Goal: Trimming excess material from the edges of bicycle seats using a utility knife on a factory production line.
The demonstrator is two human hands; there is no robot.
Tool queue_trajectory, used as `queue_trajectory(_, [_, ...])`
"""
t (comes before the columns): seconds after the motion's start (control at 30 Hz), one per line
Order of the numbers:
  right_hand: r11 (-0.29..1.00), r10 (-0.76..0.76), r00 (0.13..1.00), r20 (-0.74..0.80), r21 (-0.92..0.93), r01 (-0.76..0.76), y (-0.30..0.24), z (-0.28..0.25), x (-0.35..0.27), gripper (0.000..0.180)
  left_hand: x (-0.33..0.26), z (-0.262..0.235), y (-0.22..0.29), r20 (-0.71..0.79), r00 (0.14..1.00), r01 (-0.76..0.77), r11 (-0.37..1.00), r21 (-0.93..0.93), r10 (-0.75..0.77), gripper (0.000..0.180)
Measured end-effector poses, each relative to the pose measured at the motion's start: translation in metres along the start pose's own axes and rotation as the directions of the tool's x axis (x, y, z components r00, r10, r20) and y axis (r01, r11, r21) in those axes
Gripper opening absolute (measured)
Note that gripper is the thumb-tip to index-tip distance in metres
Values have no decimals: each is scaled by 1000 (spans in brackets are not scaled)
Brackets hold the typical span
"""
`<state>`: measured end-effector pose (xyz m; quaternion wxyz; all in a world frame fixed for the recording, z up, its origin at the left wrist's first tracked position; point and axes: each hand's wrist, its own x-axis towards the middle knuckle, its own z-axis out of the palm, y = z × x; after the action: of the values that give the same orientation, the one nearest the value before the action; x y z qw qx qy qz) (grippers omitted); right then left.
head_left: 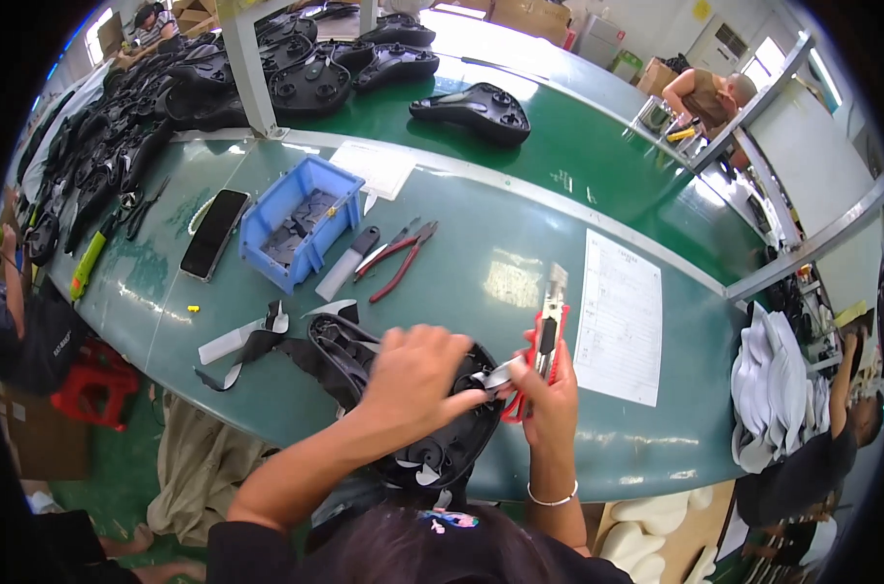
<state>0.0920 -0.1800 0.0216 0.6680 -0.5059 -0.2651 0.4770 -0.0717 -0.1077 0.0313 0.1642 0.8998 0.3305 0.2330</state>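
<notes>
A black bicycle saddle [461, 438] lies underside up at the table's near edge, in front of me. Over its middle is my left hand [417, 380], fingers apart and thumb stretched toward the right rim. Whether its fingertips touch the saddle is hard to see. My right hand [547, 389] is closed around a red utility knife [551, 331], its blade end pointing up and away. Between that hand's thumb and fingers a pale, shiny strip [501, 376] shows at the saddle's rim. Dark strip material [310, 360] trails off the saddle's left side.
Beyond the saddle lie red-handled pliers [403, 263], a blade with a pale handle [349, 263], a blue bin [315, 253] of dark pieces and a phone [215, 234]. A printed sheet [619, 316] is at right. Black saddles [310, 83] pile up far left; other people work around.
</notes>
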Motion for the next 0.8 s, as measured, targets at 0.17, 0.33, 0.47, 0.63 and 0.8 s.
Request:
queue_trajectory(0.17, [916,76,974,212,-401,15,-14,-13,-32,44,21,33,-23,65,989,-112,957,-267,134,28])
queue_trajectory(0.33, [484,-138,927,349,-793,370,-10,-80,-39,55,24,21,-32,181,940,-211,911,-355,288,33])
queue_trajectory(0.47, [155,-40,849,527,-836,526,-15,-70,-29,61,27,19,-30,243,931,-185,926,-328,272,31])
queue_trajectory(0.63, [-23,45,875,482,-875,483,-9,-57,-49,60,21,18,-38,252,934,339,406,-849,-254,27])
queue_trajectory(0.8, [2,6,969,246,-969,246,-5,-37,-104,57,20,11,-55,102,945,-107,-592,-799,-309,22])
